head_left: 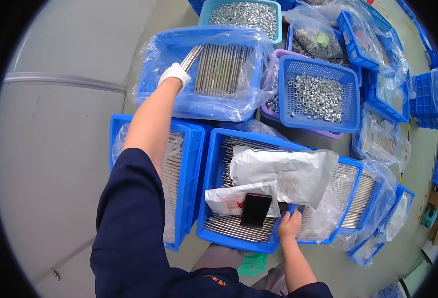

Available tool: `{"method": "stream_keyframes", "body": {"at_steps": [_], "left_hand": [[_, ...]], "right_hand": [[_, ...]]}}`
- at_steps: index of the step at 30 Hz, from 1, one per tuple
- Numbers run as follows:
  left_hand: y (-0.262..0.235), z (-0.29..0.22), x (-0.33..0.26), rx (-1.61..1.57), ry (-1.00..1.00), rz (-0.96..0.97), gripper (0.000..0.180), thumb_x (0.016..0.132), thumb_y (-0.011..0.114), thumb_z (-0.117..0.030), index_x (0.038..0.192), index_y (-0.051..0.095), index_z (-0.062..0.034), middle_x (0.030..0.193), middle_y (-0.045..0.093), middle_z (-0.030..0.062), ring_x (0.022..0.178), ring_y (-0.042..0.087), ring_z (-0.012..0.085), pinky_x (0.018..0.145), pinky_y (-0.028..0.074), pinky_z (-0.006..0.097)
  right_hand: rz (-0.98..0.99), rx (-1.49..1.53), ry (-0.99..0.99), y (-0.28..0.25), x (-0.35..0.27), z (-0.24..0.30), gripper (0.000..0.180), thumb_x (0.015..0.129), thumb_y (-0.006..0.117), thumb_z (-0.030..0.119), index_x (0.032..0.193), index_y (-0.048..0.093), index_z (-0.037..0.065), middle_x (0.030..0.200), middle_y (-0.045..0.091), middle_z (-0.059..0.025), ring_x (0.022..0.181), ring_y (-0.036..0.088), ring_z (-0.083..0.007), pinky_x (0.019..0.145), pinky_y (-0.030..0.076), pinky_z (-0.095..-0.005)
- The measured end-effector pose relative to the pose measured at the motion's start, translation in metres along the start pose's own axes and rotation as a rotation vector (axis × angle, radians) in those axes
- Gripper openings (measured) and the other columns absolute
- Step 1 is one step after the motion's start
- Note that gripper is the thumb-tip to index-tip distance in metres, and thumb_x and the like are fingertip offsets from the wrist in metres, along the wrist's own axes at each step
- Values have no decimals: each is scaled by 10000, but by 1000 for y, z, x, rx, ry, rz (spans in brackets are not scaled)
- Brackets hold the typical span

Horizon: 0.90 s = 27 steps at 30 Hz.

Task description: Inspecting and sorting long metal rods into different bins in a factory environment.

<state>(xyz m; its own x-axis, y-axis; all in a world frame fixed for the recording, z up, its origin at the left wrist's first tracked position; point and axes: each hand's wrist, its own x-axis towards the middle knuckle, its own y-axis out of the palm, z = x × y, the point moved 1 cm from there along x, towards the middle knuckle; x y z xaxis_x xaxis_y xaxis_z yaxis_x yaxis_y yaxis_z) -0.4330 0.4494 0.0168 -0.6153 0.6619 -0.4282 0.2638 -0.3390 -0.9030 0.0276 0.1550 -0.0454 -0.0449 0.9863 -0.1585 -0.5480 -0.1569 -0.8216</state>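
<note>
My left hand (174, 74) wears a white glove and reaches far forward into a plastic-lined blue crate (155, 94). It is closed around a bundle of thin metal rods (191, 57), next to many more rods (222, 69) lying in that crate. My right hand (289, 224) is bare and grips the front rim of a nearer blue crate (231, 239) filled with rods. On that crate lie a crumpled white plastic bag (288, 171), a smaller white packet (231, 197) and a black phone (255, 210).
A third blue crate of rods (189, 164) sits under my left arm. A blue basket of metal nuts (316, 94) and a teal tray of nuts (246, 15) stand behind. More bagged blue crates (378, 198) crowd the right. Grey floor (55, 164) lies to the left.
</note>
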Motion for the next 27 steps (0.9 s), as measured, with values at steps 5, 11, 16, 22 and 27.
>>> {"method": "stream_keyframes", "body": {"at_steps": [5,11,16,22,27], "left_hand": [[28,-11,36,-29,-27,47,384,699,516,-163,1053,445,-34,1061,526,191,1007,507,312,844,417,373],[44,-12,61,-124,-28,1,438,688,526,-168,1073,392,-10,1055,514,214,992,506,327,831,414,374],[59,-13,78,-168,-22,0,519,667,565,-195,1117,377,-15,1076,504,214,1001,501,325,843,409,368],[68,-4,94,-368,56,124,583,652,603,-177,1158,366,-9,1116,485,206,1023,491,313,849,405,345],[77,0,108,-347,127,44,646,607,605,-266,1171,405,-22,1127,486,205,1044,477,313,876,391,331]], "right_hand": [[37,-7,8,-1,-1,-3,293,776,429,177,923,471,-72,773,472,-208,728,438,-372,636,355,-437],[80,6,19,-2,1,0,279,780,417,192,877,461,-66,771,455,-212,724,424,-377,633,347,-429],[55,13,32,-3,2,0,246,790,401,187,846,458,-45,775,448,-217,739,429,-392,654,348,-431],[55,-31,35,-2,-2,1,248,799,396,197,833,450,-43,767,439,-217,737,422,-400,653,346,-430],[77,-19,55,-1,-1,1,270,815,385,222,828,451,-39,765,438,-211,731,424,-393,652,347,-427]]}}
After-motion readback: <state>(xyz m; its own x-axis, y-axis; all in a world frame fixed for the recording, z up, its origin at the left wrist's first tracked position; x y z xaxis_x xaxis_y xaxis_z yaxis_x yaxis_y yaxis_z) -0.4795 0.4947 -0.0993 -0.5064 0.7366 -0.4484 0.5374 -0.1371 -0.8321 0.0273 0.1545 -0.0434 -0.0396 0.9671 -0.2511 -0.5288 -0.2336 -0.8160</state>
